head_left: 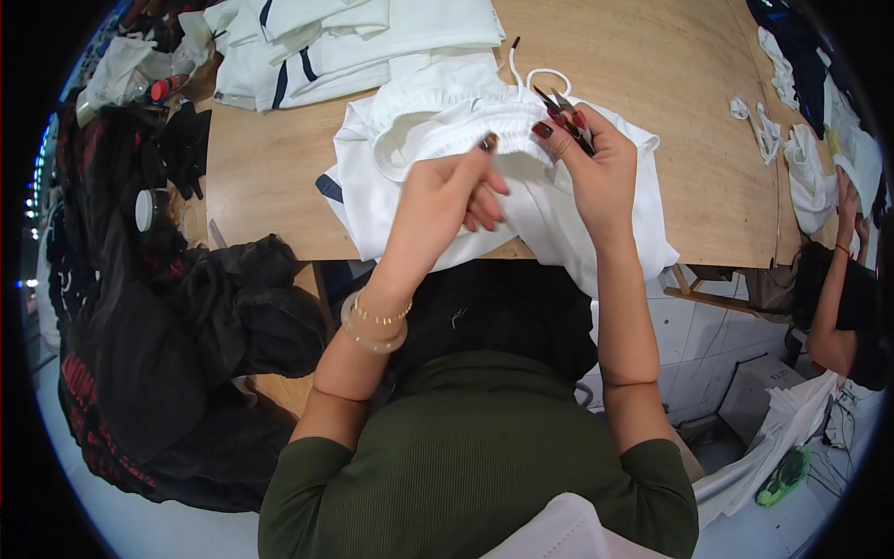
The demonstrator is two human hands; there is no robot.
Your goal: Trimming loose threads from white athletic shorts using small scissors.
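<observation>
A: What are the clothes laid on?

B: A light-brown wooden table (680, 65), whose grain is left exposed across the upper right.

A: And what is borne at the far left?

B: 1 pile of white garments (410, 37) (dark stripes can be seen on some), stacked in loose folds.

A: Nearer the front?

B: 1 white garment (549, 210) with a gathered waistband and a drawstring (551, 73) is spread there; part of it is draped over the near edge.

A: Is anything found toward the right?

B: 2 small white scraps (767, 140), with a bunched white cloth (807, 179) placed beyond them.
</observation>
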